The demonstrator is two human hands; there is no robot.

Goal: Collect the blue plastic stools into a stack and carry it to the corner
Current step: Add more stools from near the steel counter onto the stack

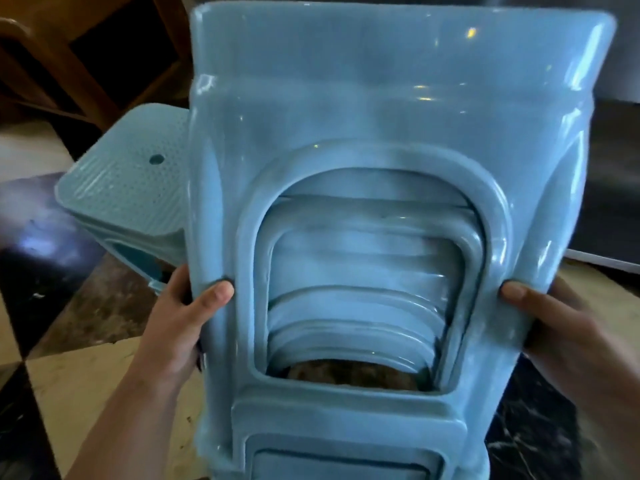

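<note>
Plainly, both hands, left (180, 306) and right (561, 320), grip the unmarked blue stool stack (381, 133) by its sides.

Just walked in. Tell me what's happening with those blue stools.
A person is holding a nested stack of blue stools up in front of them, tipped so its side faces the camera. The left hand grips one side edge and the right hand grips the other, thumbs on the front. Another blue stool sits behind to the left on the tiled floor, not yet in the held stack.
</note>
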